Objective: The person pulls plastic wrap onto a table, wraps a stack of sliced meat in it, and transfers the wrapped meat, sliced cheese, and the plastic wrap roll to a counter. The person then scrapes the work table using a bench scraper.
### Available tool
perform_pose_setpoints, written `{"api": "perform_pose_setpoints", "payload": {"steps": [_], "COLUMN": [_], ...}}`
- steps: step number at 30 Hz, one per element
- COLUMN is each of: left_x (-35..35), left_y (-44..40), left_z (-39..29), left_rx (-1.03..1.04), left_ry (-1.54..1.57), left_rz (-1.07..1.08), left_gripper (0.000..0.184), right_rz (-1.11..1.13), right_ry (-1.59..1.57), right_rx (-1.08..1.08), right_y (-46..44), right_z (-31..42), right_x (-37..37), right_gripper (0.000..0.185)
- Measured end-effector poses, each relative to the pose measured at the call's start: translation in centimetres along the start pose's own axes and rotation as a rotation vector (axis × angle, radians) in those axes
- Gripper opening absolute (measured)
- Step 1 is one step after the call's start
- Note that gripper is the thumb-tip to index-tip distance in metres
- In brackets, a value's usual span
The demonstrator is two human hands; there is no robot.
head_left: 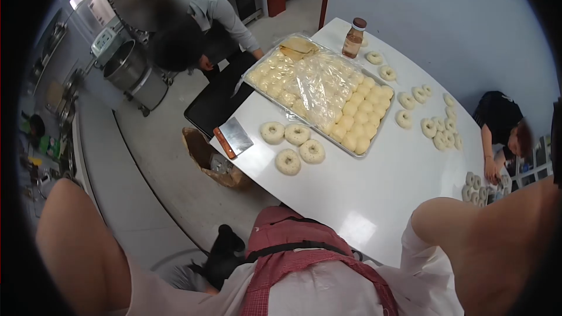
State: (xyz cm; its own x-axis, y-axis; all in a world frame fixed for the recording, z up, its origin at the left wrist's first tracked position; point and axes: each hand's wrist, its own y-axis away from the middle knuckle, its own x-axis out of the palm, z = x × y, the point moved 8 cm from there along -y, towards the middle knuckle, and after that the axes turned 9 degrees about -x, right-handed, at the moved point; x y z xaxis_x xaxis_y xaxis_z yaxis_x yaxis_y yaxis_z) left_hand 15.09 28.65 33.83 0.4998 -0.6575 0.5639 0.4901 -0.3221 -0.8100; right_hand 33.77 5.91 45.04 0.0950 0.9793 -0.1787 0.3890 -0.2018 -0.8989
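Neither my left hand nor my right hand shows; only my bare upper arms reach up at both lower sides of the view. On the white table (345, 199) lies a metal tray (383, 118) of round dough balls (354, 126), partly covered by clear plastic film (319, 85). Several speckled dough rings (288, 162) sit together near the table's left edge. Beside them lies a dough scraper (234, 138) with a wooden handle. A jar with a brown lid (353, 38) stands behind the tray. More dough rings (404, 119) are spread over the right part of the table.
One person (219, 14) leans by the tray's far left corner, near a black tray (216, 96). Another person (497, 117) works at the table's right end. A paper bag (202, 155) stands below the left edge. A mixer bowl (126, 61) is at the upper left.
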Motion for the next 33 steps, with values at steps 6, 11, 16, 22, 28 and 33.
{"api": "perform_pose_setpoints", "payload": {"steps": [6, 11, 16, 22, 28, 33], "left_x": [0.6, 1.3, 1.3, -6.6, -28.3, -30.8], "left_y": [-1.1, -0.4, -0.2, 9.7, 45.0, 49.2], "left_z": [1.9, 4.3, 5.4, 14.1, 15.9, 14.5], "left_rx": [0.116, 0.174, 0.196, -0.471, -1.693, -1.633], "left_ry": [0.011, 0.018, -0.027, -0.773, -1.672, -1.375], "left_rz": [-0.017, -0.064, -0.079, 0.152, 0.756, 0.536], "left_gripper": [0.031, 0.032, 0.033, 0.053, 0.101, 0.09], "right_rz": [-0.074, -0.235, -0.385, -0.401, 0.051, 0.038], "right_ry": [0.008, 0.096, 0.141, 0.293, 0.122, 0.037], "right_rx": [-0.076, -0.205, -0.285, 0.241, 1.452, 1.779], "right_y": [5.4, 4.2, 3.9, 12.4, 40.2, 43.3], "right_z": [1.3, 3.0, 4.6, 2.2, 2.0, 5.9], "right_x": [-17.3, -16.4, -16.3, -18.8, -10.1, -5.0], "right_gripper": [0.025, 0.026, 0.028, 0.041, 0.043, 0.024]}}
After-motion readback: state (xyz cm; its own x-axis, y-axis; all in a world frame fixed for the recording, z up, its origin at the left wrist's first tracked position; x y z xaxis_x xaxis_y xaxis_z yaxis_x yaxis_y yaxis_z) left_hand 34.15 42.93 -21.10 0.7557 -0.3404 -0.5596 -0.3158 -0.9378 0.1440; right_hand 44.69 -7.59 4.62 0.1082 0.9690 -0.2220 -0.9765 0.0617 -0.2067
